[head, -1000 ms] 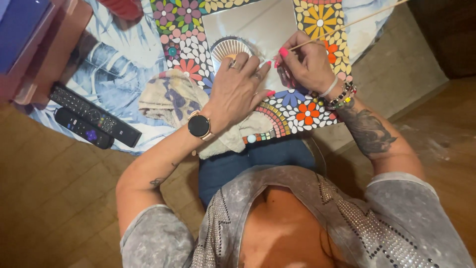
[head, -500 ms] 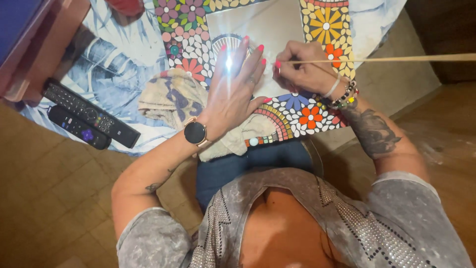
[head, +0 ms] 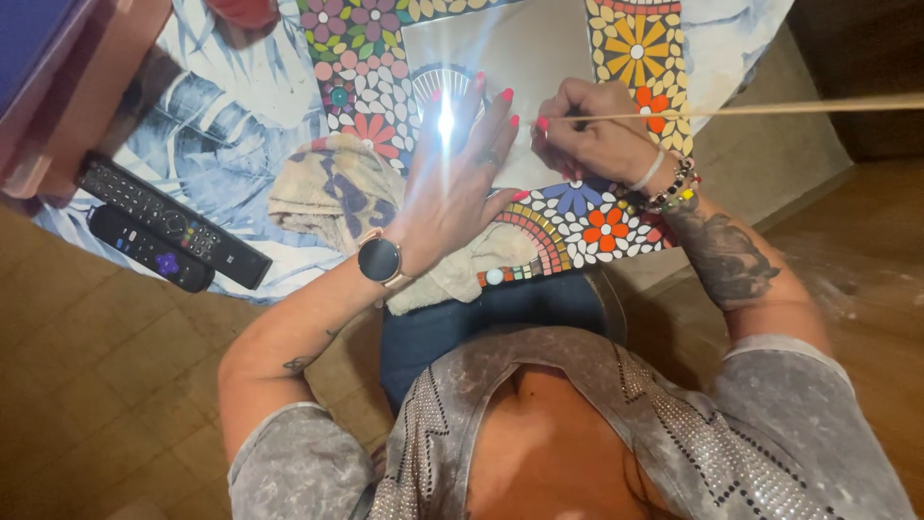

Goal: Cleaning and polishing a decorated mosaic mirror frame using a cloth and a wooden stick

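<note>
Mirror [head: 520,48] with a mosaic flower frame [head: 371,87] lies on the table [head: 241,144], its top edge cut off by the picture. A bright glare hides part of the left hand [head: 457,178], which rests flat on the glass, fingers spread, gripping nothing. The right hand [head: 592,135] is curled around a thin stick [head: 770,108] that runs off the right edge; its tip is hidden in the fist. A cloth [head: 332,188] lies partly under the left wrist. Two remotes [head: 168,226] sit side by side at the table's left. A blurred blue and pink box [head: 48,67] fills the corner, contents unseen
</note>
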